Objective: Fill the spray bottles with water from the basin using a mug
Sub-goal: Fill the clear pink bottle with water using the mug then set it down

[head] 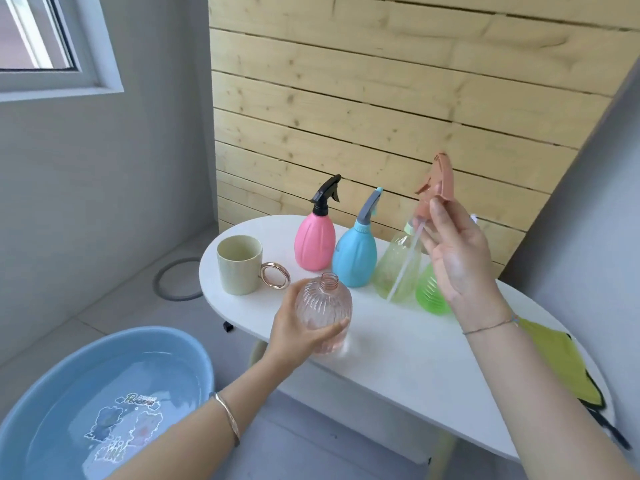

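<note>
My left hand [301, 332] grips a clear pink ribbed bottle [323, 311] with its neck uncapped, standing on the white table [398, 358]. My right hand [457, 258] holds the bottle's salmon spray head [438, 183] up in the air, its white dip tube [405, 263] hanging down. A cream mug [239, 265] with a gold ring handle stands at the table's left end. Behind stand a pink spray bottle [315, 244], a blue one [355, 256], a clear yellowish one [398, 268] and a green one [431, 294]. The blue basin [104, 400] of water sits on the floor at lower left.
A yellow-green cloth [561, 362] lies on the table's right end. A wooden slat wall rises behind the table. A grey ring [176, 278] lies on the tiled floor by the left wall, under a window.
</note>
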`<action>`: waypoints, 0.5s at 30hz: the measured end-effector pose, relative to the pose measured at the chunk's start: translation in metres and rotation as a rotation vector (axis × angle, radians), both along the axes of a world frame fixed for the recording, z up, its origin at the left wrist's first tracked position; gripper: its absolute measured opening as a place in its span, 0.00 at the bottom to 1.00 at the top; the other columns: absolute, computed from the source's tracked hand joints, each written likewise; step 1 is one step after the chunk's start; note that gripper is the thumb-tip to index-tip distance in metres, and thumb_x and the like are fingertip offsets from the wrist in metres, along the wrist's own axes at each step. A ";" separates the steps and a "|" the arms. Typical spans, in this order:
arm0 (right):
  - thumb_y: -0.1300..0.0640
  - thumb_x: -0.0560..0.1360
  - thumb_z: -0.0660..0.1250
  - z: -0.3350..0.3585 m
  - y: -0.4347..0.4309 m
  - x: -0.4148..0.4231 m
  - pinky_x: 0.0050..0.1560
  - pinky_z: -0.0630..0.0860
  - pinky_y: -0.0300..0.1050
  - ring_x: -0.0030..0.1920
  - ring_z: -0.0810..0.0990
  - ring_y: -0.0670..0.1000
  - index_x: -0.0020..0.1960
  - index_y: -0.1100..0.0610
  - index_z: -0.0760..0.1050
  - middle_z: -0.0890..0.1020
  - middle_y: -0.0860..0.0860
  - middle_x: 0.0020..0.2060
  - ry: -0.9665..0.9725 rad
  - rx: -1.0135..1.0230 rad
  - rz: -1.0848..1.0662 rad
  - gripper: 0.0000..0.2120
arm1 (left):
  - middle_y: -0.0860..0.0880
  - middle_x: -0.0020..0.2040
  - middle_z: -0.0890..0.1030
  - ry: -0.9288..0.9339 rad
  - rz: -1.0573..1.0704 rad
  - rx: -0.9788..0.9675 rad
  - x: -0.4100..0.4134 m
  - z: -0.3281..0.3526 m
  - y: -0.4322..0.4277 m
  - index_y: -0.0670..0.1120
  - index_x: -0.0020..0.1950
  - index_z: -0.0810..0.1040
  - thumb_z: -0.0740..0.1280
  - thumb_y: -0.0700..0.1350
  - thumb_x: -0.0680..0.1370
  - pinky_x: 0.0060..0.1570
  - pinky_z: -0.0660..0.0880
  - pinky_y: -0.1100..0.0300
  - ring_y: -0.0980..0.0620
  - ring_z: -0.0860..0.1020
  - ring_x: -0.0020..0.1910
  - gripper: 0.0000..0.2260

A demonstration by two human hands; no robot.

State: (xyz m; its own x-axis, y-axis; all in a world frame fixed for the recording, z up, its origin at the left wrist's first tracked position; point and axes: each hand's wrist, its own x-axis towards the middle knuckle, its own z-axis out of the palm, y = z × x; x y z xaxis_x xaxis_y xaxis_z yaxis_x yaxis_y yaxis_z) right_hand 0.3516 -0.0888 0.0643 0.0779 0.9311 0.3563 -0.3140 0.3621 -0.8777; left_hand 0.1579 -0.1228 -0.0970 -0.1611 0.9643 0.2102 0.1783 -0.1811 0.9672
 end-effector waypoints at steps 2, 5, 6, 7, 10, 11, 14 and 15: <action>0.56 0.76 0.65 0.018 -0.001 -0.004 0.68 0.70 0.49 0.55 0.74 0.49 0.47 0.49 0.83 0.80 0.43 0.46 0.089 0.039 0.046 0.08 | 0.63 0.59 0.77 -0.001 -0.001 -0.007 0.006 -0.003 0.001 0.58 0.63 0.71 0.79 0.61 0.58 0.56 0.74 0.65 0.60 0.75 0.61 0.37; 0.54 0.73 0.67 0.032 -0.001 -0.013 0.67 0.71 0.46 0.56 0.74 0.48 0.46 0.46 0.84 0.80 0.42 0.46 0.157 0.093 0.098 0.08 | 0.66 0.57 0.77 0.003 -0.003 -0.004 0.012 -0.004 0.002 0.60 0.61 0.70 0.80 0.61 0.57 0.56 0.76 0.60 0.63 0.74 0.60 0.36; 0.53 0.71 0.68 0.034 0.000 -0.017 0.66 0.72 0.45 0.56 0.74 0.48 0.47 0.46 0.84 0.80 0.42 0.47 0.160 0.109 0.102 0.08 | 0.66 0.57 0.77 0.015 -0.005 0.003 0.015 -0.004 0.002 0.60 0.61 0.70 0.80 0.60 0.58 0.56 0.74 0.65 0.64 0.74 0.60 0.35; 0.52 0.70 0.68 0.033 0.000 -0.022 0.65 0.72 0.44 0.55 0.75 0.47 0.48 0.47 0.84 0.80 0.42 0.47 0.164 0.122 0.111 0.08 | 0.66 0.57 0.77 0.026 -0.006 0.010 0.016 -0.003 0.002 0.61 0.60 0.70 0.80 0.59 0.58 0.56 0.71 0.70 0.65 0.74 0.59 0.34; 0.57 0.75 0.66 0.024 0.004 -0.038 0.65 0.71 0.45 0.50 0.75 0.46 0.52 0.50 0.81 0.80 0.43 0.46 0.135 0.156 0.109 0.08 | 0.65 0.57 0.77 0.042 -0.009 0.015 0.018 -0.003 0.001 0.62 0.60 0.69 0.81 0.58 0.59 0.53 0.67 0.76 0.66 0.74 0.58 0.34; 0.59 0.77 0.64 0.021 0.005 -0.042 0.65 0.70 0.46 0.49 0.76 0.44 0.53 0.51 0.80 0.80 0.42 0.45 0.114 0.166 0.097 0.08 | 0.65 0.57 0.77 0.046 -0.007 0.013 0.019 -0.004 0.002 0.62 0.60 0.68 0.80 0.60 0.59 0.54 0.67 0.76 0.66 0.74 0.58 0.34; 0.62 0.79 0.63 0.011 0.007 -0.052 0.60 0.73 0.42 0.49 0.79 0.44 0.57 0.57 0.77 0.81 0.43 0.46 0.034 0.184 0.062 0.08 | 0.65 0.58 0.77 0.055 -0.003 0.010 0.019 -0.005 0.002 0.61 0.61 0.68 0.79 0.63 0.57 0.55 0.67 0.75 0.65 0.74 0.59 0.36; 0.62 0.79 0.64 0.009 0.007 -0.055 0.56 0.73 0.40 0.49 0.79 0.44 0.58 0.60 0.76 0.81 0.43 0.46 0.021 0.190 0.055 0.09 | 0.65 0.58 0.77 0.055 -0.002 0.010 0.019 -0.006 0.002 0.61 0.61 0.68 0.79 0.63 0.57 0.55 0.67 0.75 0.64 0.74 0.60 0.36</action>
